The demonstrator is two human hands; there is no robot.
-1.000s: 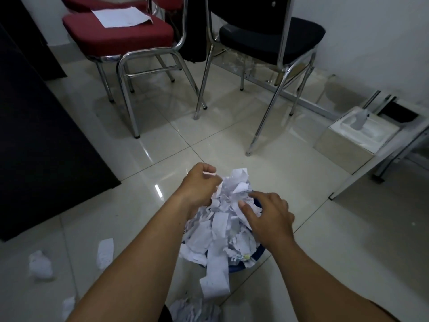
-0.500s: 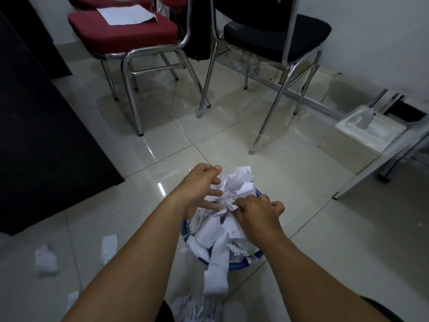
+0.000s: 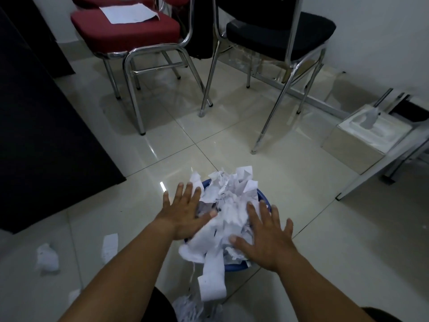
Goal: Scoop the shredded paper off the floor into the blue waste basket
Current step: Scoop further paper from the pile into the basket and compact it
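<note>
The blue waste basket [image 3: 261, 195] stands on the tiled floor in front of me, heaped over its rim with white shredded paper [image 3: 228, 205]. A long strip hangs over the near rim down to the floor. My left hand [image 3: 183, 213] lies flat with fingers spread on the left side of the heap. My right hand [image 3: 267, 233] lies flat with fingers spread on the right near side. Neither hand grips anything. More shreds lie on the floor: one pile [image 3: 192, 309] just below the basket, loose pieces [image 3: 46, 257] and a strip [image 3: 109, 246] at the left.
A red chair [image 3: 126, 34] with a white sheet on its seat and a black chair [image 3: 279, 34] stand ahead on chrome legs. A dark cabinet side [image 3: 34, 135] runs along the left. A white box [image 3: 369, 138] and a metal frame sit at the right.
Both hands held and bunched paper above the basket before. Now their fingers have straightened and spread, and the palms lie flat on the heap.
</note>
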